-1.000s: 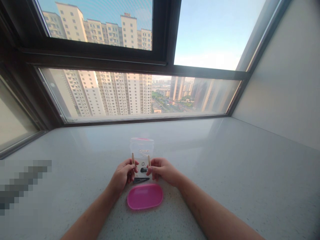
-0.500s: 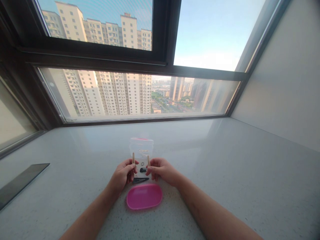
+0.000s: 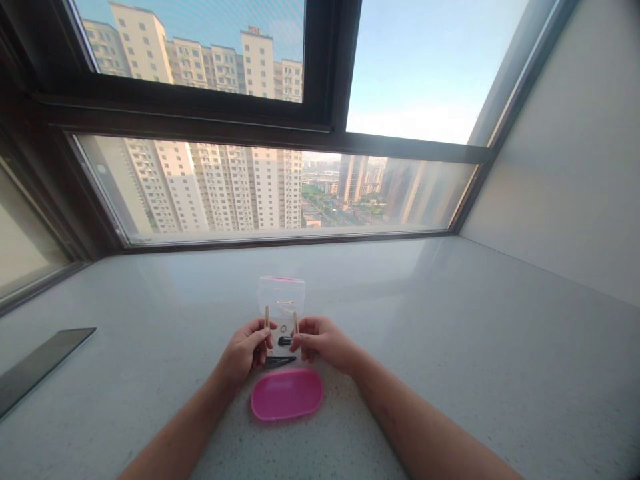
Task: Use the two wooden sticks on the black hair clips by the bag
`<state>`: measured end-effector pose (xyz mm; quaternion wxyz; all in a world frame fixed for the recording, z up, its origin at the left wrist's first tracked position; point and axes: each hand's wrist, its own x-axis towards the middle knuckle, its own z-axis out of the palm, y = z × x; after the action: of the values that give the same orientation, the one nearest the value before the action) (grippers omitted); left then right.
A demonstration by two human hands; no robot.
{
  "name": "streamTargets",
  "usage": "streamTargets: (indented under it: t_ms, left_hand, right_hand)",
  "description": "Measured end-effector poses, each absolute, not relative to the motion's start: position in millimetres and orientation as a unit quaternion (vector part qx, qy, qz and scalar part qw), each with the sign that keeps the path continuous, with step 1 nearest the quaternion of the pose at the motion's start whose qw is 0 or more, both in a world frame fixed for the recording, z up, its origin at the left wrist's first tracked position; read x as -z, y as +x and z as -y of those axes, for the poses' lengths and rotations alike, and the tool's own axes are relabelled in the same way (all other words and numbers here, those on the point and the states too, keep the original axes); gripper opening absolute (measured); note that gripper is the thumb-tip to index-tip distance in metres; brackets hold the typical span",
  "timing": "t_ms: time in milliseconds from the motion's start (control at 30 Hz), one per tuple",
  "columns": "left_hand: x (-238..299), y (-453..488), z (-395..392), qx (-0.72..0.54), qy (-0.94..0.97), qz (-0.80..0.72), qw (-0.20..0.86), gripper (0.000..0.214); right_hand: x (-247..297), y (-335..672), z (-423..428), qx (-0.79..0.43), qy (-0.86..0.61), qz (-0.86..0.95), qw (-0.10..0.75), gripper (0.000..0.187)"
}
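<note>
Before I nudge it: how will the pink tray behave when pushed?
The pink tray is probably stiff: its rim holds a smooth oval. Its plastic-like look suggests it's light and may slide on the counter. Low and broad, it seems unlikely to tip.

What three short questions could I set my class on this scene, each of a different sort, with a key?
1. True or false: the left hand and the right hand each hold a slim tan piece.

2. Multiple choice: what colour is the oval dish?
A) green
B) pink
C) white

3. Short answer: which lies closer to the dish, the small ring or the dark pointed clip?

Key:
1. True
2. B
3. The dark pointed clip
</note>
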<state>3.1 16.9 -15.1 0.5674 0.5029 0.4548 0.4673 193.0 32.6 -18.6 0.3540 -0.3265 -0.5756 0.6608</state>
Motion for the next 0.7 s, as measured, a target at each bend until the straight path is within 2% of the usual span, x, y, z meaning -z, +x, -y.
streamTargets:
  t_ms: [700]
  left_hand:
    - [18.1, 2.5, -17.0, -0.462, 0.516, -0.451, 0.562, 0.025]
  right_hand:
    - [23.0, 193.6, -34.7, -0.661, -0.311, 0.582, 0.357, 0.034]
